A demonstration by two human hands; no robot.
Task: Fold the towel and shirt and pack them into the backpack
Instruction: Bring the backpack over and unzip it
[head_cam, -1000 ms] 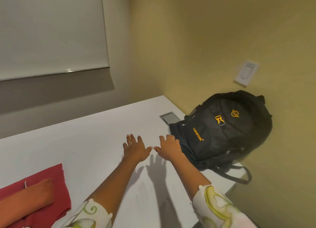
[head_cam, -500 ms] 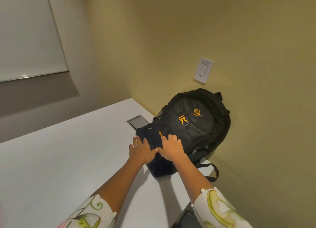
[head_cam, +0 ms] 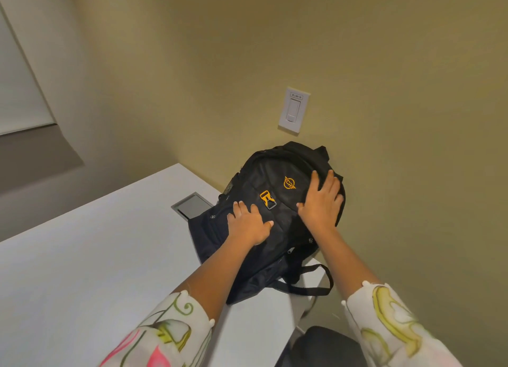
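Fingers (head_cam: 330,180) spread on black backpack (head_cam: 270,165), orange emblem (head_cam: 289,183) perhaps "CR"

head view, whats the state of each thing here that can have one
backpack: upright on the table, leaning on the wall, no opening showing
yellow buckle: looks clipped
left hand: open, flat on the backpack's front
right hand: open, spread over its upper right side
table hatch: lid shut
wall switch: position cannot be told
window blind: lowered
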